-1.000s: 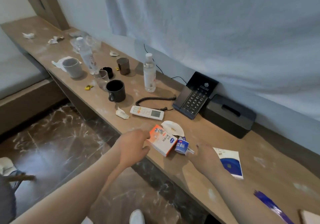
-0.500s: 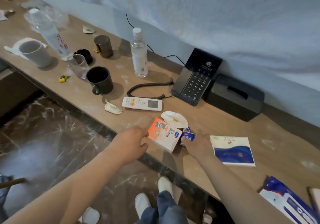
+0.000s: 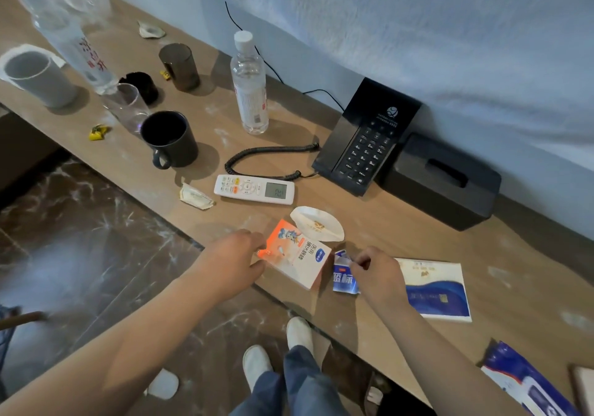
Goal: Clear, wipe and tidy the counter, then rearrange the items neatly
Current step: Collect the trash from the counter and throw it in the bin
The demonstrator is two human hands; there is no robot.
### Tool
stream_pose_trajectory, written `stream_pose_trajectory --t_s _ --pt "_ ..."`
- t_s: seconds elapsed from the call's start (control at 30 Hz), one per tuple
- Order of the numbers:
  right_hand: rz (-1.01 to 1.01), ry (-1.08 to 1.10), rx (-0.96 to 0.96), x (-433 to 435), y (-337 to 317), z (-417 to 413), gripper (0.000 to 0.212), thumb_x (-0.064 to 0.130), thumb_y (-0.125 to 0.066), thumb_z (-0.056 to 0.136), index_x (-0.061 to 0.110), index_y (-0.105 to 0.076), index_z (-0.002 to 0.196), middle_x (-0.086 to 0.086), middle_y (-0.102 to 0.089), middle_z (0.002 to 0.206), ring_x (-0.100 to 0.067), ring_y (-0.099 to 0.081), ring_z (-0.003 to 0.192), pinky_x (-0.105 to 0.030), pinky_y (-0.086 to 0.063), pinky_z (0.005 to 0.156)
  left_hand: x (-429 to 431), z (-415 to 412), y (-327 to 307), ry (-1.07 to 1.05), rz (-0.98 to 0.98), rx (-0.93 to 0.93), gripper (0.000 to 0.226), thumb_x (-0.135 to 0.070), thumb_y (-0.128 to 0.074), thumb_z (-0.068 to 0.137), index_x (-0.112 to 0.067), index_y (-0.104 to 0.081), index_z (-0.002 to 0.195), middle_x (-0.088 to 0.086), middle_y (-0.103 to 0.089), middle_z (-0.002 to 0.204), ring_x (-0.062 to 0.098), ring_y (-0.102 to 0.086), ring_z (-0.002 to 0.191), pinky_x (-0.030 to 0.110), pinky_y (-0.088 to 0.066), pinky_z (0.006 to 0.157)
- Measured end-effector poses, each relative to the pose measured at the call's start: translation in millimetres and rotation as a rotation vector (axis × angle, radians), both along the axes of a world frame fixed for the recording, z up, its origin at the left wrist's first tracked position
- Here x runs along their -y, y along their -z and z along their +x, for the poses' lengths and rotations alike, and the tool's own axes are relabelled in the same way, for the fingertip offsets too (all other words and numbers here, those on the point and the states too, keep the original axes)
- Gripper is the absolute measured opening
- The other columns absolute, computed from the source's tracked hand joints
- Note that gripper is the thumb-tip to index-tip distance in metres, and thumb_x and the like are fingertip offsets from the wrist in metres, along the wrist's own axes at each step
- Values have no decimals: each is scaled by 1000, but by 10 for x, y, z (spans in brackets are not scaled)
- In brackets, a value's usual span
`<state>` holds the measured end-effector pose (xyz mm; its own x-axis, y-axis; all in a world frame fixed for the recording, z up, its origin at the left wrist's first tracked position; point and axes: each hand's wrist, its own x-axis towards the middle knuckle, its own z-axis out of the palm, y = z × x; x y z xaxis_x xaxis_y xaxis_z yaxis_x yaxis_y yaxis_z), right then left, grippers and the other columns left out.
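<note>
An orange and white box (image 3: 300,256) lies at the front edge of the wooden counter (image 3: 401,242). My left hand (image 3: 233,259) grips its left end between thumb and fingers. Just right of it, my right hand (image 3: 379,274) pinches a small crumpled blue wrapper (image 3: 344,279). A white paper lid (image 3: 316,227) lies behind the box. Further back are a white remote (image 3: 254,189), a black mug (image 3: 168,139), a water bottle (image 3: 249,86) and scraps of litter (image 3: 196,195).
A black phone (image 3: 366,135) and a black tissue box (image 3: 440,181) stand by the wall. A blue and white booklet (image 3: 435,290) lies right of my right hand, a blue packet (image 3: 527,383) at the far right. Glasses, cups and a tilted bottle (image 3: 74,39) crowd the left.
My view has moved closer and to the right. My left hand has closed on the box's end, and my right hand has taken the blue wrapper between its fingers.
</note>
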<state>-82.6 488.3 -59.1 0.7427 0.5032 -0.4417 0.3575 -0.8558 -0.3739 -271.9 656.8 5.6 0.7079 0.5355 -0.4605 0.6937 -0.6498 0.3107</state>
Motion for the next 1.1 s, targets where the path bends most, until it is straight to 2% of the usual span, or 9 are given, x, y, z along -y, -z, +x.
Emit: stream_pose_trajectory --t_s 0.13,0.3,0.5,0.63,0.73,0.83,0.9,0.97,1.1 --pt "41 -32 -12 16 -204 160 25 42 -68 86 24 -52 89 12 -62 82 -6 -63 74 -20 -45 59 -3 5 24 -25 -9 12 28 -34 -57 93 -26 -60 119 -6 -61 113 12 -60 99 27 -50 85" --pt "186 -87 -92 -168 -487 290 17 31 -67 90 23 -52 90 9 -65 90 -1 -64 77 -20 -48 53 -19 17 4 -52 -6 17 27 -35 -56 93 -25 -60 118 -5 -61 113 13 -60 98 27 -51 83" --pt "175 -354 88 -594 -635 320 13 30 -60 95 26 -51 104 6 -65 98 -3 -61 81 -14 -45 50 -50 -45 -32 -98 21 13 29 -35 -56 93 -24 -58 120 -5 -60 115 15 -61 100 30 -51 84" --pt "117 -461 114 -827 -507 286 21 27 -60 95 23 -54 115 3 -66 107 -7 -65 89 -20 -55 59 -74 -122 -43 -129 41 1 32 -36 -55 93 -25 -57 123 -7 -60 118 14 -61 101 30 -51 86" --pt "114 -505 103 -905 -416 275 31 27 -61 94 21 -55 123 2 -66 117 -10 -62 100 -19 -51 69 -84 -185 -38 -152 46 9 32 -36 -55 93 -25 -57 123 -6 -60 119 14 -60 104 28 -50 86" --pt "111 -547 130 -895 -362 248 52 36 -59 94 23 -44 142 2 -50 141 -13 -50 125 -23 -45 91 -90 -240 -20 -164 47 5 34 -37 -55 94 -24 -56 125 -4 -60 119 15 -60 104 29 -49 87" --pt "115 -541 109 -859 -299 216 65 46 -58 92 26 -33 148 3 -37 151 -14 -38 135 -28 -42 99 -93 -256 -6 -172 44 -5 35 -39 -54 94 -24 -56 125 -4 -60 119 16 -60 103 31 -50 87" --pt "116 -513 52 -829 -237 191 75 56 -59 88 28 -26 150 4 -30 154 -16 -36 136 -33 -44 99 -94 -256 7 -175 46 -10 34 -39 -54 94 -24 -56 124 -4 -61 118 16 -61 102 32 -51 87" --pt "77 -514 5 -780 -97 146 85 63 -60 82 25 -23 149 2 -34 150 -19 -41 132 -38 -46 101 -78 -224 19 -191 56 2 34 -39 -54 94 -24 -56 125 -5 -60 119 14 -60 103 28 -50 87"
